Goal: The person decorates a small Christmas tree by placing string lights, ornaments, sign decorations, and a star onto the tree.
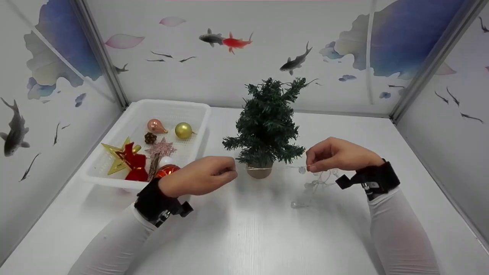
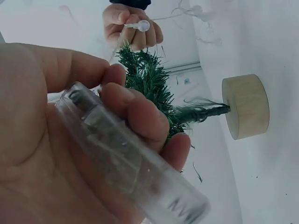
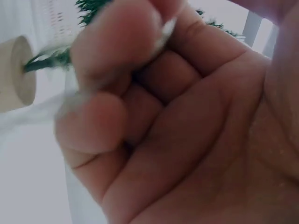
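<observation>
In the head view a small green Christmas tree (image 1: 267, 122) stands upright on a round wooden base (image 1: 259, 173). My left hand (image 1: 202, 176) is just left of the tree's foot. Its fingers curl round a clear plastic battery case (image 2: 135, 158), seen in the left wrist view. To the right of the tree, my right hand (image 1: 340, 153) pinches the thin wire of a string of lights between thumb and fingers. A stretch of this wire crosses in front of the base. Clear bulbs (image 1: 301, 170) hang by the right fingertips, and more of the string trails below that hand.
A white plastic basket (image 1: 172, 104) sits at the left. It holds a gold star (image 1: 114, 162), a red velvet bow (image 1: 137, 164), a gold ball (image 1: 183, 130), a pine cone (image 1: 150, 138) and other ornaments. White panels with painted fish enclose the table's back and sides.
</observation>
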`<move>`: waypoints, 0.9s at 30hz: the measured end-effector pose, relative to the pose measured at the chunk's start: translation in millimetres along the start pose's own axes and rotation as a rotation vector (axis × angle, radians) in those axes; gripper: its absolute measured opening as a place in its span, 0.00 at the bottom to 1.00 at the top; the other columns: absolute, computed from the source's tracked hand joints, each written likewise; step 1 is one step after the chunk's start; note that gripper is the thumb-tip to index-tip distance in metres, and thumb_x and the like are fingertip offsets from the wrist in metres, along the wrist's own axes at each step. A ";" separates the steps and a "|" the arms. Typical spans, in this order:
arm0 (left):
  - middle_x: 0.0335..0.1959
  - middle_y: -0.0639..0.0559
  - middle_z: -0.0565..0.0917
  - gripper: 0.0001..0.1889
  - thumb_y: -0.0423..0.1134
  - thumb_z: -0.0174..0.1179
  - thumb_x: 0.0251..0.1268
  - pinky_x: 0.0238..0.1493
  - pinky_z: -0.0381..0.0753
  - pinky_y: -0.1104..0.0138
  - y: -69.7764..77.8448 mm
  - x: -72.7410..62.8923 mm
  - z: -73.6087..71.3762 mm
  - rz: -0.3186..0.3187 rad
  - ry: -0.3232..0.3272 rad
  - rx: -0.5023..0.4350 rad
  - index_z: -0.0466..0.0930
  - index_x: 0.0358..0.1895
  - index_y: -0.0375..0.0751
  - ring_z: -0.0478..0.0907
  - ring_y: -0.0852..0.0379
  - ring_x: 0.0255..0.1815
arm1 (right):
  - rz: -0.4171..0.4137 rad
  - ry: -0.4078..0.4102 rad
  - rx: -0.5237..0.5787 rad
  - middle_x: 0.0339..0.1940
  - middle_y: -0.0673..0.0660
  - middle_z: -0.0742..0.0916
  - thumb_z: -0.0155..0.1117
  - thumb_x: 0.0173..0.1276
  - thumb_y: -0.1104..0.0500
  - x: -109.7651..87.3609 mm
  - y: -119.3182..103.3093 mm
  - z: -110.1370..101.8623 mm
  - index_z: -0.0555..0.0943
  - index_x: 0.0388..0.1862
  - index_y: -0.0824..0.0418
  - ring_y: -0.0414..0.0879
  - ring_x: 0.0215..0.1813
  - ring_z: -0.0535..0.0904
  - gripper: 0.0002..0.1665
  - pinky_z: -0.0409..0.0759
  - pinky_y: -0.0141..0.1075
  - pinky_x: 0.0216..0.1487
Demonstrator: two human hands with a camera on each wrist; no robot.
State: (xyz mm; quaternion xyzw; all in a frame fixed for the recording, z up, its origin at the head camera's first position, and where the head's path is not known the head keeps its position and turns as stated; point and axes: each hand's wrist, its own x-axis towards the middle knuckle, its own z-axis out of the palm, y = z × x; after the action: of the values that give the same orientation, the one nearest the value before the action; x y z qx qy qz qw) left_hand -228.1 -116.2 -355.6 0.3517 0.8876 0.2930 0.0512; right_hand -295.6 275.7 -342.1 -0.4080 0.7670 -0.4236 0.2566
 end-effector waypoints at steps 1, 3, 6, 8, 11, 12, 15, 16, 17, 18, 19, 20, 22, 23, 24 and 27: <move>0.24 0.61 0.71 0.09 0.48 0.49 0.74 0.32 0.71 0.67 -0.5 0.4 0.0 0.012 0.032 0.003 0.74 0.33 0.55 0.69 0.63 0.27 | -0.031 0.015 0.018 0.30 0.57 0.82 0.62 0.68 0.63 -0.9 -1.8 -0.4 0.82 0.38 0.63 0.43 0.30 0.74 0.04 0.78 0.35 0.33; 0.25 0.61 0.71 0.09 0.48 0.50 0.74 0.32 0.71 0.67 -1.3 1.8 0.1 0.029 0.111 0.013 0.74 0.34 0.55 0.69 0.63 0.28 | -0.094 0.053 0.066 0.30 0.56 0.79 0.60 0.68 0.67 -1.6 -4.2 -0.9 0.80 0.39 0.66 0.44 0.30 0.73 0.03 0.77 0.36 0.32; 0.27 0.61 0.73 0.08 0.47 0.50 0.75 0.32 0.71 0.66 -1.3 4.7 0.8 0.022 0.228 0.023 0.75 0.35 0.55 0.69 0.62 0.28 | -0.173 0.091 0.146 0.32 0.56 0.80 0.57 0.68 0.71 -1.4 -5.0 -1.5 0.79 0.40 0.71 0.47 0.30 0.72 0.04 0.77 0.38 0.32; 0.28 0.61 0.74 0.09 0.47 0.49 0.75 0.32 0.71 0.66 -0.6 6.3 1.4 -0.007 0.284 0.024 0.75 0.34 0.54 0.69 0.62 0.27 | -0.199 0.096 0.186 0.33 0.57 0.80 0.56 0.68 0.73 -1.0 -4.6 -1.7 0.78 0.41 0.73 0.48 0.28 0.71 0.06 0.76 0.38 0.31; 0.27 0.61 0.75 0.10 0.47 0.49 0.75 0.31 0.70 0.65 1.1 7.1 1.4 -0.066 0.329 0.045 0.74 0.33 0.54 0.70 0.61 0.26 | -0.176 0.101 0.186 0.31 0.60 0.80 0.56 0.68 0.73 -2.1 -5.3 -1.6 0.78 0.44 0.73 0.49 0.25 0.69 0.07 0.74 0.38 0.26; 0.27 0.61 0.75 0.10 0.47 0.48 0.75 0.30 0.70 0.65 1.6 7.0 1.0 -0.086 0.338 0.051 0.74 0.33 0.54 0.70 0.61 0.25 | -0.157 0.103 0.170 0.29 0.61 0.79 0.56 0.69 0.72 -2.8 -6.1 -1.6 0.78 0.44 0.73 0.50 0.24 0.68 0.07 0.73 0.39 0.24; 0.26 0.62 0.76 0.10 0.48 0.49 0.75 0.30 0.70 0.64 2.3 5.5 -0.8 -0.139 0.359 0.058 0.74 0.33 0.55 0.70 0.60 0.24 | -0.049 0.131 0.049 0.25 0.60 0.77 0.60 0.70 0.64 -4.8 -10.0 -2.1 0.80 0.44 0.66 0.50 0.22 0.68 0.07 0.70 0.39 0.21; 0.26 0.62 0.76 0.10 0.48 0.49 0.75 0.30 0.70 0.64 2.4 5.2 -1.2 -0.153 0.364 0.058 0.74 0.33 0.55 0.70 0.60 0.24 | -0.004 0.143 -0.003 0.25 0.59 0.78 0.61 0.70 0.61 -5.3 -11.5 -2.5 0.81 0.44 0.62 0.49 0.23 0.69 0.08 0.71 0.38 0.22; 0.26 0.62 0.76 0.10 0.48 0.49 0.75 0.30 0.70 0.64 2.4 5.0 -1.4 -0.166 0.369 0.058 0.75 0.33 0.55 0.71 0.60 0.23 | 0.038 0.153 -0.059 0.26 0.57 0.79 0.62 0.70 0.57 -5.8 -13.0 -3.0 0.82 0.43 0.59 0.47 0.24 0.70 0.08 0.72 0.38 0.24; 0.25 0.61 0.77 0.10 0.48 0.49 0.75 0.30 0.70 0.64 2.1 5.0 -1.1 -0.175 0.370 0.060 0.75 0.33 0.55 0.71 0.60 0.23 | 0.072 0.164 -0.113 0.27 0.55 0.79 0.63 0.69 0.54 -6.2 -14.5 -3.6 0.83 0.42 0.55 0.46 0.26 0.71 0.08 0.73 0.37 0.26; 0.25 0.62 0.77 0.10 0.48 0.49 0.74 0.30 0.70 0.64 1.7 5.3 -0.5 -0.186 0.370 0.063 0.75 0.33 0.55 0.71 0.60 0.23 | 0.102 0.177 -0.154 0.28 0.54 0.80 0.64 0.69 0.52 -6.8 -15.9 -4.1 0.83 0.41 0.53 0.44 0.27 0.72 0.08 0.74 0.37 0.27; 0.26 0.62 0.78 0.10 0.48 0.49 0.74 0.30 0.70 0.64 1.5 5.9 0.5 -0.196 0.369 0.064 0.76 0.33 0.55 0.71 0.60 0.24 | 0.122 0.192 -0.182 0.29 0.53 0.81 0.64 0.68 0.50 -7.7 -17.2 -4.6 0.83 0.41 0.51 0.43 0.29 0.72 0.08 0.74 0.36 0.29; 0.26 0.63 0.79 0.10 0.48 0.50 0.74 0.31 0.71 0.64 1.1 7.8 3.2 -0.216 0.371 0.068 0.77 0.33 0.56 0.72 0.60 0.24 | 0.119 0.234 -0.190 0.31 0.52 0.82 0.64 0.68 0.50 -9.8 -19.2 -5.7 0.84 0.40 0.51 0.43 0.31 0.73 0.08 0.74 0.36 0.30; 0.27 0.63 0.80 0.10 0.48 0.50 0.74 0.31 0.71 0.64 1.0 8.9 4.8 -0.223 0.373 0.070 0.77 0.33 0.56 0.72 0.61 0.24 | 0.107 0.259 -0.173 0.31 0.53 0.82 0.64 0.68 0.51 -10.8 -19.9 -6.1 0.84 0.40 0.52 0.43 0.30 0.72 0.08 0.73 0.36 0.30; 0.27 0.64 0.80 0.10 0.48 0.50 0.74 0.31 0.71 0.64 0.6 10.0 6.5 -0.228 0.374 0.075 0.78 0.34 0.56 0.73 0.61 0.24 | 0.083 0.285 -0.150 0.30 0.54 0.81 0.64 0.68 0.53 -11.6 -20.2 -6.3 0.84 0.41 0.54 0.44 0.29 0.71 0.08 0.72 0.36 0.28; 0.28 0.64 0.81 0.11 0.49 0.49 0.74 0.30 0.73 0.64 0.3 13.2 11.2 -0.239 0.382 0.106 0.79 0.34 0.56 0.74 0.62 0.25 | -0.008 0.360 -0.052 0.30 0.57 0.80 0.64 0.68 0.59 -11.9 -20.2 -5.5 0.84 0.42 0.61 0.47 0.26 0.68 0.08 0.68 0.38 0.25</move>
State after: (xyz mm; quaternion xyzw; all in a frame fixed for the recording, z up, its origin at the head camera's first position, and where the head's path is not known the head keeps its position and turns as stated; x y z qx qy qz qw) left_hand -234.5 -101.9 -363.1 0.1844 0.9307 0.2989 -0.1021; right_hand -285.1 281.9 -321.3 -0.3351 0.8096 -0.4709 0.1026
